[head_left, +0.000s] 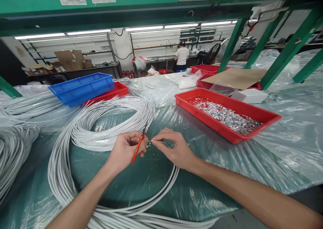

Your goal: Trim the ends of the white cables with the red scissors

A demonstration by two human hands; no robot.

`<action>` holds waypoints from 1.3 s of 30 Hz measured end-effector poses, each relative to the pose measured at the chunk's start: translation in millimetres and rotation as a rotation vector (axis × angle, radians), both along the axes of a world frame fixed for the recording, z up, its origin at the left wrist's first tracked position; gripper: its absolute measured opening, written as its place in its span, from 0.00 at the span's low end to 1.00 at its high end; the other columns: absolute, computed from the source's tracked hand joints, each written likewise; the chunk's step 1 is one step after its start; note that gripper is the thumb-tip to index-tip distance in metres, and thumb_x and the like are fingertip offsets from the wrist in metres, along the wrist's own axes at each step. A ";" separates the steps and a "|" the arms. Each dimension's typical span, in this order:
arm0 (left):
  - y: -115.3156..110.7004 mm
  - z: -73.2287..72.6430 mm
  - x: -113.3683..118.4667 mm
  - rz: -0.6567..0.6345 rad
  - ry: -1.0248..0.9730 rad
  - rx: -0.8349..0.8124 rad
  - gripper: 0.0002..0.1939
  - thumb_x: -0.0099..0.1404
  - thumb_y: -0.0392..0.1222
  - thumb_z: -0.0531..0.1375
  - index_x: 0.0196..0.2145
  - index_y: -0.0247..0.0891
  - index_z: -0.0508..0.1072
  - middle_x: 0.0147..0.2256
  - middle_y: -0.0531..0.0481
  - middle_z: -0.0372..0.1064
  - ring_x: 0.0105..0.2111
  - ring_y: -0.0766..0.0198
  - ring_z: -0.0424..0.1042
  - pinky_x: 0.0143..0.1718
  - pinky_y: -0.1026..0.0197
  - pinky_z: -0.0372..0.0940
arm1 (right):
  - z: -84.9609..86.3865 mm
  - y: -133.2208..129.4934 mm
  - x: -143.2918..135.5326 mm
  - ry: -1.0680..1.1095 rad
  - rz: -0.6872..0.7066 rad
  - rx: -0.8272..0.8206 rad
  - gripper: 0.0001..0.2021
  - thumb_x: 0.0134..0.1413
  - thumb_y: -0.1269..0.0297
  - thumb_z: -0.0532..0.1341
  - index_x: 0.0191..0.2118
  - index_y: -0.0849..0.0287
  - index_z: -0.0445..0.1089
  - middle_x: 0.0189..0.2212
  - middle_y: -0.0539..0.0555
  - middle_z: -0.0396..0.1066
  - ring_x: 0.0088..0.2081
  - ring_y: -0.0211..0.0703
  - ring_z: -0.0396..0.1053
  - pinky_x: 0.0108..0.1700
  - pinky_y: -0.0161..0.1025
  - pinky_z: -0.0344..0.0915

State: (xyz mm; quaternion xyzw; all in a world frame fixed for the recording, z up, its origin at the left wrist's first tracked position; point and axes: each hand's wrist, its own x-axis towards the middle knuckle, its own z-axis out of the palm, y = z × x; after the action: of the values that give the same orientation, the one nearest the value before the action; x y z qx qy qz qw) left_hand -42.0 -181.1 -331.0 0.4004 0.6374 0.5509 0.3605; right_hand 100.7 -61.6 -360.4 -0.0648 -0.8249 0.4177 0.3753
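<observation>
My left hand is closed around an orange-handled tool, whose dark slim tip points up and away. Close beside it, my right hand pinches the end of a pale cable. A small gap separates the fingertips of both hands, and tiny scraps lie on the table below them. Behind and left of the hands, a large coil of white cable rests on the plastic-covered table. Exactly what lies between my left fingertips is too small to make out.
A red tray of small shiny metal pieces stands at right, near a white box. Blue trays overlap a red tray at back left. More cable bundles lie at far left. A green beam crosses overhead; a person is far behind.
</observation>
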 end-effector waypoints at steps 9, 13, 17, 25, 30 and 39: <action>5.8 -4.4 -10.9 0.138 0.066 -0.113 0.04 0.52 0.36 0.64 0.26 0.32 0.74 0.20 0.53 0.69 0.19 0.71 0.65 0.21 0.70 0.60 | -1.3 7.2 -1.5 -0.093 -0.016 -0.118 0.12 0.63 0.62 0.57 0.30 0.61 0.74 0.25 0.50 0.69 0.31 0.39 0.65 0.36 0.37 0.60; 5.6 -5.9 -16.6 0.185 0.107 -0.151 0.04 0.53 0.37 0.63 0.27 0.32 0.75 0.22 0.51 0.71 0.20 0.69 0.67 0.21 0.69 0.60 | -4.7 17.6 -4.3 -0.185 -0.067 -0.164 0.13 0.61 0.61 0.57 0.30 0.61 0.73 0.26 0.51 0.69 0.30 0.39 0.66 0.32 0.36 0.59; 6.1 -7.9 -18.6 0.206 0.149 -0.165 0.03 0.52 0.35 0.61 0.27 0.33 0.74 0.22 0.52 0.70 0.20 0.69 0.66 0.21 0.69 0.58 | -6.0 38.5 -3.4 -0.167 -0.138 -0.195 0.13 0.60 0.58 0.57 0.37 0.62 0.73 0.21 0.50 0.66 0.25 0.38 0.64 0.29 0.37 0.60; 4.3 -14.0 -22.0 0.201 0.374 -0.158 0.08 0.54 0.43 0.62 0.28 0.34 0.75 0.23 0.52 0.71 0.22 0.67 0.64 0.22 0.66 0.54 | 27.0 55.9 6.9 -0.080 -0.111 -0.355 0.18 0.55 0.56 0.61 0.46 0.64 0.69 0.16 0.47 0.65 0.18 0.37 0.61 0.24 0.37 0.60; 4.2 -17.3 -26.0 0.191 0.462 -0.124 0.12 0.56 0.47 0.60 0.30 0.35 0.76 0.25 0.50 0.73 0.24 0.64 0.67 0.25 0.65 0.56 | 66.8 9.5 72.0 -0.058 -0.131 -0.492 0.16 0.54 0.56 0.65 0.46 0.57 0.70 0.17 0.49 0.67 0.18 0.39 0.64 0.23 0.37 0.59; 0.9 -12.0 -17.5 0.203 0.573 -0.092 0.13 0.56 0.47 0.59 0.31 0.35 0.77 0.25 0.49 0.74 0.24 0.63 0.69 0.24 0.65 0.56 | -9.3 -84.4 191.3 -0.121 -0.466 -1.176 0.24 0.41 0.49 0.72 0.40 0.52 0.64 0.20 0.54 0.70 0.19 0.43 0.68 0.20 0.37 0.61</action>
State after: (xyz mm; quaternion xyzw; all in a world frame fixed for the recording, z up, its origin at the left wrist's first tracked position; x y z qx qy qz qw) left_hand -59.5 -180.2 -343.0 0.4571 0.7740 0.4193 0.1268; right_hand 292.0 -146.1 -369.6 -0.4615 -0.4417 0.7039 0.3106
